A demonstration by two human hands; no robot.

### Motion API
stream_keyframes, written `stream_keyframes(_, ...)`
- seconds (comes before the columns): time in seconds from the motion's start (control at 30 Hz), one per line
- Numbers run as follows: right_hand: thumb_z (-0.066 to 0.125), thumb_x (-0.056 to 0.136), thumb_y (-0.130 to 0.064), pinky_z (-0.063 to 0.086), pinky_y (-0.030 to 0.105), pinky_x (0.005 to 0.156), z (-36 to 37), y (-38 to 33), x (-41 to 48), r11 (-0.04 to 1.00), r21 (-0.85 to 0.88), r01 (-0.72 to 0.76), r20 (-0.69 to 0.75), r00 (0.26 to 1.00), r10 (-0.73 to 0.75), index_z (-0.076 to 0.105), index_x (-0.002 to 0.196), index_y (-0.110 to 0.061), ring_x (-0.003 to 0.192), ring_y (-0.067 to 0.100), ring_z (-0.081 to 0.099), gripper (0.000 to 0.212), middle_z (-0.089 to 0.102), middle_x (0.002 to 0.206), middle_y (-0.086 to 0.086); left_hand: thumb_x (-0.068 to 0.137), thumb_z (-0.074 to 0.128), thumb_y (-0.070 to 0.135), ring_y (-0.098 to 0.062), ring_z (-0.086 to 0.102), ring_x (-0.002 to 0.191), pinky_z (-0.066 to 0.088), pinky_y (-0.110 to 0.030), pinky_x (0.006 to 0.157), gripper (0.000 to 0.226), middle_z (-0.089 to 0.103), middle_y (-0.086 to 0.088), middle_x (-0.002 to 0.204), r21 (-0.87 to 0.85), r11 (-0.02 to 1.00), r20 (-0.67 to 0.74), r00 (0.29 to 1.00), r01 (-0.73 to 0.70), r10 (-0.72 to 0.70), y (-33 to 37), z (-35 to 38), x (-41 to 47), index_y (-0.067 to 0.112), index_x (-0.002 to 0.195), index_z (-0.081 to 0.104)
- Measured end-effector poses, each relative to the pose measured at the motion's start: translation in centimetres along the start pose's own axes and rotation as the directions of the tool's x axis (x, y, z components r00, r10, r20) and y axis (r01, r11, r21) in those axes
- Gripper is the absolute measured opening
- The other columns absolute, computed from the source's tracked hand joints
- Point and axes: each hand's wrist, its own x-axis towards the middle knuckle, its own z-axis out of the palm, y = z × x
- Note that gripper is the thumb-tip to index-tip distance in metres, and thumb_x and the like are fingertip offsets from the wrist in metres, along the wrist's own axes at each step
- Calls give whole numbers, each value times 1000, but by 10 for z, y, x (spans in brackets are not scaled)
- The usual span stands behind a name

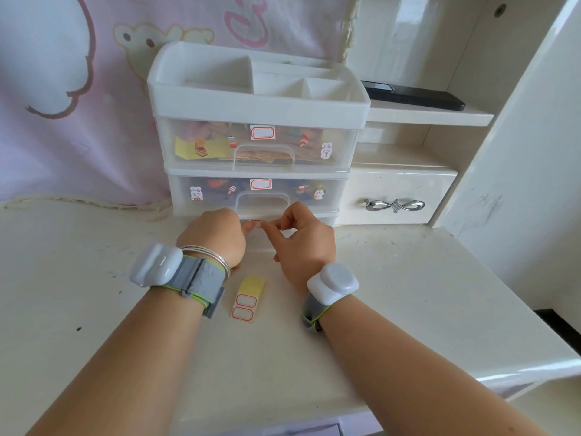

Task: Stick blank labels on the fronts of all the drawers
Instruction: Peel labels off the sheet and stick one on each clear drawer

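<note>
A white plastic drawer unit [361, 108] stands at the back of the desk. Its top drawer [195, 133] carries a red-bordered blank label [262, 132], and so does the middle drawer [333, 190], with a label [260, 184] above its handle. The bottom drawer [330, 219] is mostly hidden behind my hands. My left hand [217, 237] and my right hand [305, 243] pinch one small blank label [257, 223] between their fingertips, right against the bottom drawer's front. A label sheet [246, 300] with two labels on it lies on the desk between my wrists.
A built-in white drawer with a silver bow handle [394, 205] sits right of the unit. A black phone [415, 96] lies on the shelf above it. A pink cartoon cloth [78, 105] hangs behind. The desk's front edge [471, 382] runs close on the right.
</note>
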Motion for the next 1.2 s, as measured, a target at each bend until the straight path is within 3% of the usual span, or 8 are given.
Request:
stream_keyframes(0.17, 62, 81, -52, 49, 37, 62, -4, -2, 3, 990, -137, -40, -9, 999, 39, 37, 64, -21, 63, 25, 55, 42, 59, 64, -1, 93, 42, 48, -33, 68, 65, 57, -45, 76, 53, 70, -15, 63, 52, 998, -38, 999, -36, 38, -4, 1, 3, 7, 62, 54)
stream_keyframes(0.33, 59, 75, -62, 55, 40, 67, -4, 5, 7, 981, -150, -127, 13, 991, 131, 38, 58, -21, 63, 28, 65, 49, 68, 65, 4, 95, 40, 45, -28, 67, 55, 56, -42, 77, 54, 69, -10, 54, 67, 996, -6, 998, -55, 56, -6, -2, 3, 5, 63, 57)
stream_keyframes(0.53, 49, 75, -73, 56, 36, 70, -3, 3, 8, 971, -205, -126, 209, 963, 169, 58, 60, -15, 63, 20, 67, 60, 70, 58, 2, 90, 51, 40, -34, 66, 73, 55, -43, 78, 45, 69, -15, 79, 303, 953, -107, 994, -2, 36, -21, -13, 9, 16, 54, 42)
stream_keyframes(0.83, 61, 70, -68, 57, 31, 71, -3, 4, 12, 965, -16, -260, 231, 939, 257, 65, 58, -7, 44, 13, 61, 63, 70, 56, 4, 90, 54, 33, -31, 61, 69, 50, -35, 71, 44, 68, -13, 80, 326, 945, -118, 993, 14, 26, -17, -11, 7, 18, 51, 40)
stream_keyframes(1.03, 65, 77, -56, 52, 23, 57, -4, 6, 14, 942, 141, -304, 300, 920, 252, 65, 54, -13, 37, 11, 53, 48, 64, 46, -2, 87, 58, 38, -35, 67, 74, 56, -43, 76, 43, 69, -16, 78, 213, 977, -83, 996, 25, -7, -18, -13, 5, 17, 52, 44)
stream_keyframes(1.2, 56, 81, -58, 57, 27, 65, -2, 7, 12, 965, 65, -254, 277, 934, 227, 65, 57, -12, 40, 12, 56, 53, 68, 51, 1, 87, 57, 39, -34, 66, 72, 56, -42, 76, 45, 69, -15, 76, 212, 977, -87, 996, 29, -11, -17, -13, 4, 18, 50, 43)
